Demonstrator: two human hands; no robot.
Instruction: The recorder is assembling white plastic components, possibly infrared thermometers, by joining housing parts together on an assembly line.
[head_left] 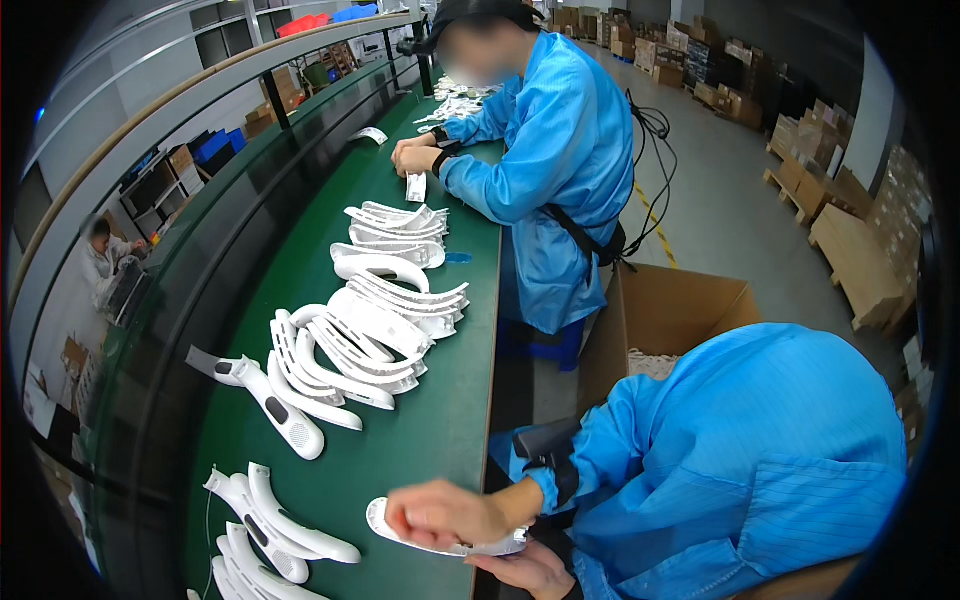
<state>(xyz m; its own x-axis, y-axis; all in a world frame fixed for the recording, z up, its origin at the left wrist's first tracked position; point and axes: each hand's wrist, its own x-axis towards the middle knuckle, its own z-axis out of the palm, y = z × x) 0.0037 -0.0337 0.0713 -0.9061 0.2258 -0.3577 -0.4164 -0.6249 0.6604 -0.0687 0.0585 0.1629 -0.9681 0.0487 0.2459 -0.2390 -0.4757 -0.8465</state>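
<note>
My left hand (530, 572) supports a long white plastic shell (490, 545) from below at the table's near edge, with fingers curled against its side. The shell's hollow inner side faces up, and one rounded end shows past the other hand. Over it is my right hand (445, 515), a little blurred, its fingers bent together. Whatever sits between those fingertips is hidden. To the left lie several curved white shells (290, 525), some overlapping. A white handle-shaped piece with a dark oval window (285, 415) rests farther up the green table.
Rows of curved white shells (375, 320) cover the middle of the green table (430, 440). Beyond them a co-worker in blue (560, 130) handles a small white part (416, 187). An open cardboard box (680, 300) stands right of the table; a dark rail (200, 250) runs along its left.
</note>
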